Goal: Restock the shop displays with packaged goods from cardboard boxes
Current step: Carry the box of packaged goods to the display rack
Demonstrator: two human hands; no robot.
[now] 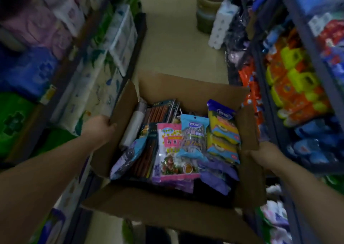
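Observation:
An open cardboard box (188, 89) is carried in the aisle between two shelf rows. My left hand (99, 130) grips its left flap. My right hand (264, 155) grips the right flap from outside. Inside lie several packets: a pink packet (168, 150), a light-blue pack of scourers (194, 137), a yellow sponge pack (223, 130), purple packs (216, 175), dark chopstick packs (160, 111) and a white roll (133, 128).
Left shelves (78, 61) hold tissue packs in pink, blue, green and white. Right shelves (268, 102) carry orange and yellow detergent bags and blue items. Ahead on the cream floor (173, 39) stand stacked basins (210, 7) and a toilet-roll pack (221, 24).

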